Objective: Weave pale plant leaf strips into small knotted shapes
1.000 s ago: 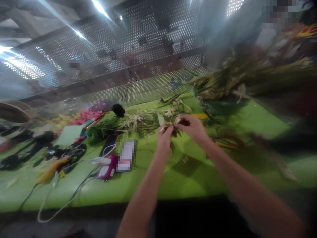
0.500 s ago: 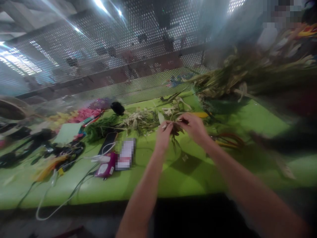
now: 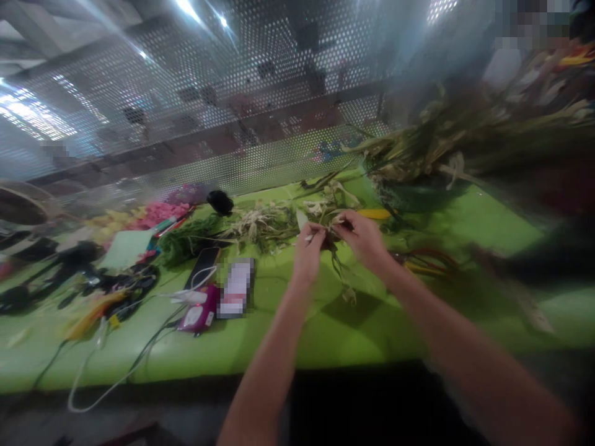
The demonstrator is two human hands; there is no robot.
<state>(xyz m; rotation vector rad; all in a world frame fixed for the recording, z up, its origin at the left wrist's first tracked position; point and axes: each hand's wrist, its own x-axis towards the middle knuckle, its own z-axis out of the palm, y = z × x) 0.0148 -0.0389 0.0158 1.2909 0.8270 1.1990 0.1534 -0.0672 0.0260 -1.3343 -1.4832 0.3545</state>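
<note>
Dry green-brown plant sprig [image 3: 331, 246] hangs over the glossy green desk [image 3: 204, 356], pinched by the fingers of the left hand [image 3: 308, 249] and right hand [image 3: 363, 240]; uneven pulling could snap its thin stem.

Dim haze, glaring overhead lights [image 3: 189, 11], dark shadow [image 3: 367, 308], blurred right side

plant bits [image 3: 330, 231] in l hand [image 3: 308, 251] & r hand [image 3: 362, 237] part hidden, blurry; phone scrn [image 3: 237, 288] pixelated; round thing [image 3: 21, 207] cut @ l edge.
</note>
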